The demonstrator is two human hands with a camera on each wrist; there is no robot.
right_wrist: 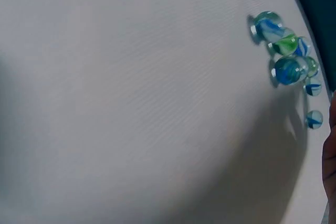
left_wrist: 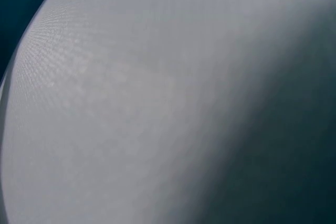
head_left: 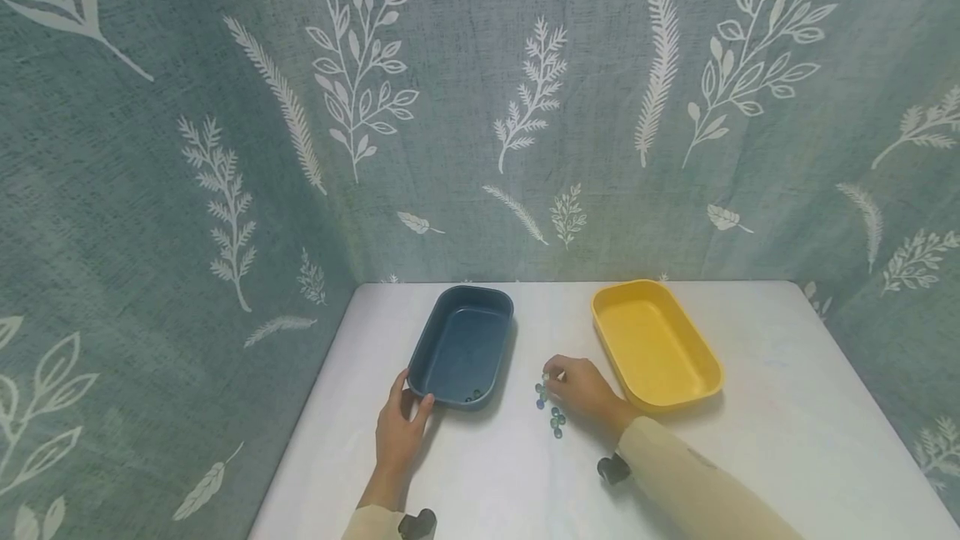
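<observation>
Small glass marbles (head_left: 553, 413), clear with blue and green swirls, lie in a loose cluster on the white worktop (head_left: 787, 440) between dark blue tray (head_left: 462, 346) and yellow tray (head_left: 655, 342). One marble (head_left: 547, 377) pinched at right hand (head_left: 585, 394) fingertips. A few marbles (head_left: 474, 396) sit in blue tray's near corner; left hand (head_left: 401, 432) grips that rim.

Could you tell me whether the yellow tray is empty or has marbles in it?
Empty: the yellow tray shows only bare yellow floor in the head view. The marbles lie on the table beside it.
</observation>
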